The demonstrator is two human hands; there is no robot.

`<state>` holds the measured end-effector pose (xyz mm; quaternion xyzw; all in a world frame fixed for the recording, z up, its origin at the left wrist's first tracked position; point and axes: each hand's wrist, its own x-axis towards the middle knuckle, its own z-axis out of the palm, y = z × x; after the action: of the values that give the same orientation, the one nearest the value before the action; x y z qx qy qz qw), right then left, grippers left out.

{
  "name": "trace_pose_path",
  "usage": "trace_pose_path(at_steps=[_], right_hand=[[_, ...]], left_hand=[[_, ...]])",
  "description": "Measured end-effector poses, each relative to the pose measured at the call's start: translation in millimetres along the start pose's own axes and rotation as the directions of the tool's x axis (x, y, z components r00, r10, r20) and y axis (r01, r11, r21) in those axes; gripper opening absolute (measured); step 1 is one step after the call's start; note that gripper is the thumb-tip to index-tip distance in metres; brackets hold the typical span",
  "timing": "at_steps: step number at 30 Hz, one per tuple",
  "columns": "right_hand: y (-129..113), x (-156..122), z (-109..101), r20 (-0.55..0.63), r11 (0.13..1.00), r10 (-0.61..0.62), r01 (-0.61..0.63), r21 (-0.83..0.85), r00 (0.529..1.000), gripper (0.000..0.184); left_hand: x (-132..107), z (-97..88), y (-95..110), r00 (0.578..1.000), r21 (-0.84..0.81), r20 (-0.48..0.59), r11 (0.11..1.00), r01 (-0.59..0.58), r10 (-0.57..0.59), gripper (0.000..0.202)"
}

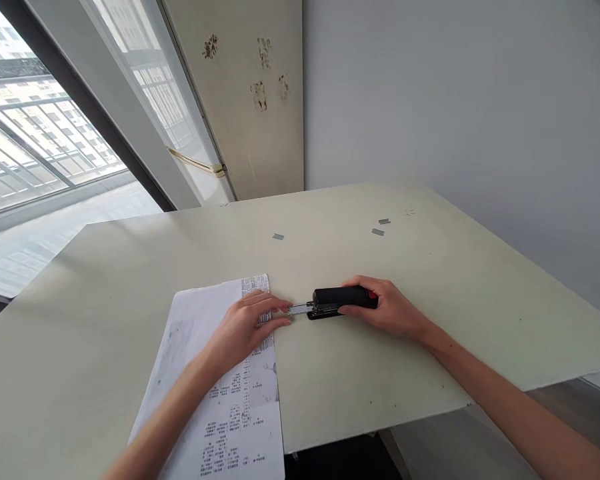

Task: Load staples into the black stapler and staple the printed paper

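A black stapler (337, 300) with a red end lies on the pale table (430, 313), its metal staple tray (300, 309) sticking out to the left. My right hand (387, 308) is closed around the stapler's rear end. My left hand (247, 325) rests over the right edge of printed paper sheets (220, 393), its fingertips pinched together at the end of the metal tray.
Three small grey staple strips (279, 237) (378, 232) (384, 221) lie farther back on the table. A window and a balcony door are at the left, and a grey wall stands at the right. The table's front edge runs just below the sheets.
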<state>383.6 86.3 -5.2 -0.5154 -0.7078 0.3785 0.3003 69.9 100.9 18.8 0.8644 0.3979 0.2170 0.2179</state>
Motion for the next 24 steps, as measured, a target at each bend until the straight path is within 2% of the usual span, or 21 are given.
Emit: trace_pose_path(at_steps=[6,9,14,18,24], right_hand=[[0.5,1.0,-2.0,0.042,0.999,-0.027,0.026,0.039,0.999,0.030],[1.6,0.5,-2.5,0.071,0.998,-0.038,0.034,0.055,0.997,0.029],[6.4,0.7,-1.7,0.054,0.995,-0.083,0.080,0.057,0.995,0.026],[7.7,1.4,0.2,0.039,0.991,-0.114,0.111,0.070,0.993,0.025],[5.6,1.2,-0.2,0.035,0.990,-0.110,0.107,0.091,0.993,0.022]], left_hand=[[14.5,-7.0,-5.1,0.977,-0.167,0.110,0.972,-0.163,0.183,0.023],[29.0,-2.7,-2.3,0.961,-0.133,0.150,0.968,-0.212,0.231,0.029],[50.4,9.6,-3.9,0.949,-0.027,0.111,0.956,-0.293,0.294,0.035],[60.1,17.5,-4.4,0.953,0.020,0.104,0.957,-0.289,0.285,0.033],[60.6,18.4,5.1,0.971,0.044,0.132,0.978,-0.204,0.197,0.033]])
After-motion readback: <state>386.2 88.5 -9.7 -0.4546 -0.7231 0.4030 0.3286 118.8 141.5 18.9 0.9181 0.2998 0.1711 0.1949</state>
